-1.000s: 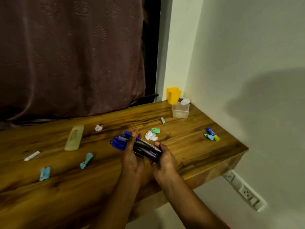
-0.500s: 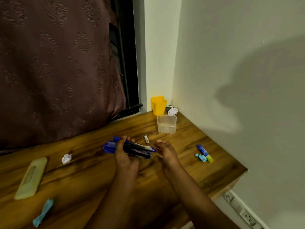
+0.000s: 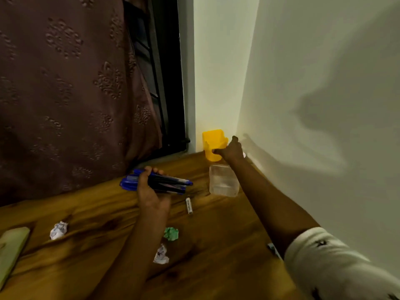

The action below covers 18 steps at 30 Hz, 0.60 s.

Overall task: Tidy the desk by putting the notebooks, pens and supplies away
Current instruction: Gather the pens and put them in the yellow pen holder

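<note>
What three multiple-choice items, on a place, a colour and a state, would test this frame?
1. Where is the yellow cup?
A. at the far corner of the desk, by the wall
B. at the near edge of the desk
C. on the floor

2. What colour are the pens in the left hand?
A. red
B. blue
C. green

3. What is the right hand doing?
A. lying flat on the desk
B. gripping the yellow cup
C. holding crumpled paper

Answers: 1 A, it sits where the desk meets the wall; 2 B, their caps show blue; 3 B, thumb and fingers wrap the cup.
</note>
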Motion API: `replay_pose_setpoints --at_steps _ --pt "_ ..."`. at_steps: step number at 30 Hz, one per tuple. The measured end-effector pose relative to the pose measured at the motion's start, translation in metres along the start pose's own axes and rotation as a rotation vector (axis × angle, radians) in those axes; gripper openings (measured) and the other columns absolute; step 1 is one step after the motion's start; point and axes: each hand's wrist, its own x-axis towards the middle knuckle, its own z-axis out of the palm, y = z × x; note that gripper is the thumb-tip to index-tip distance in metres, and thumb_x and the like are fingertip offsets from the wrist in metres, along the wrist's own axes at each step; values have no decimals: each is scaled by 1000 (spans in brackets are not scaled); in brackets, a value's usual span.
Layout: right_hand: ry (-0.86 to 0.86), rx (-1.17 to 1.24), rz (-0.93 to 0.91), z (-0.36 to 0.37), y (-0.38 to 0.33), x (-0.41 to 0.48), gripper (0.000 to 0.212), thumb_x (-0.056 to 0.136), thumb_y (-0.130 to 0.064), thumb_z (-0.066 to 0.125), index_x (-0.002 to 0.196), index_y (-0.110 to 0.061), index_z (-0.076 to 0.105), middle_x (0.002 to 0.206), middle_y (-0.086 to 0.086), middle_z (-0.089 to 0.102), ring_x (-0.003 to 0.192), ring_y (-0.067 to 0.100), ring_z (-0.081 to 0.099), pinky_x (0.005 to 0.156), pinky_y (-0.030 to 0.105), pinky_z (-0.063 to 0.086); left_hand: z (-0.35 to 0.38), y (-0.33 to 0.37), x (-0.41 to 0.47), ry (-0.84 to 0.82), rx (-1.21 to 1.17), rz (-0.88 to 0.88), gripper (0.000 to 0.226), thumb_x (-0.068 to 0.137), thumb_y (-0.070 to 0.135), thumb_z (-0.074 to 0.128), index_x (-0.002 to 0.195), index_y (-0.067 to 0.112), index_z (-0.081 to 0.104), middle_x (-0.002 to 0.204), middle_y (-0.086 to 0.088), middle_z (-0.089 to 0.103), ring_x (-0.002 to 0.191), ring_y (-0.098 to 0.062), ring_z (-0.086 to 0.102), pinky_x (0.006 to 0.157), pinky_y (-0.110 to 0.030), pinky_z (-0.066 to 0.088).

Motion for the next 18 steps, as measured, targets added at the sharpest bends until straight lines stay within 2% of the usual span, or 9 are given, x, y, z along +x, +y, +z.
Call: replay_pose_setpoints --at_steps 2,4,8,10,14,18 --pt "-40 -87 -2 12 -2 24 110 69 -33 82 146 -4 10 146 23 29 135 39 30 105 47 33 7 -6 13 38 -7 17 21 94 16 47 73 18 50 57 7 57 61 -9 53 67 -24 47" --pt "-53 -129 -10 25 -2 44 114 66 -37 83 146 -4 9 143 23 29 133 40 31 105 48 33 14 -13 26 71 -7 36 20 94 16 48 75 18 52 57 7 58 61 -8 55 69 -25 48" --pt "35 -168 -36 44 4 61 100 64 -42 82 137 -5 23 133 19 36 121 41 45 97 49 41 23 -19 46 77 -32 76 16 93 18 50 77 18 53 59 7 59 58 -7 59 70 -25 52" --pt "38 -192 -70 45 6 62 98 67 -41 80 138 -6 23 134 18 36 120 40 45 95 48 41 28 -22 54 86 -53 92 14 91 18 52 78 18 54 59 7 60 58 -7 60 75 -26 52" --pt "13 -180 -276 38 2 39 105 68 -40 80 145 -11 15 143 14 32 125 36 43 97 45 39 50 -26 69 -24 -72 162 18 92 15 48 74 18 50 59 7 59 56 -7 59 76 -26 47" --pt "-61 -115 -481 31 -9 -7 109 64 -32 84 146 -11 17 140 12 37 122 30 46 94 38 42 86 -31 76 -163 -42 227 19 93 11 46 75 17 50 62 5 58 62 -10 58 74 -26 47"
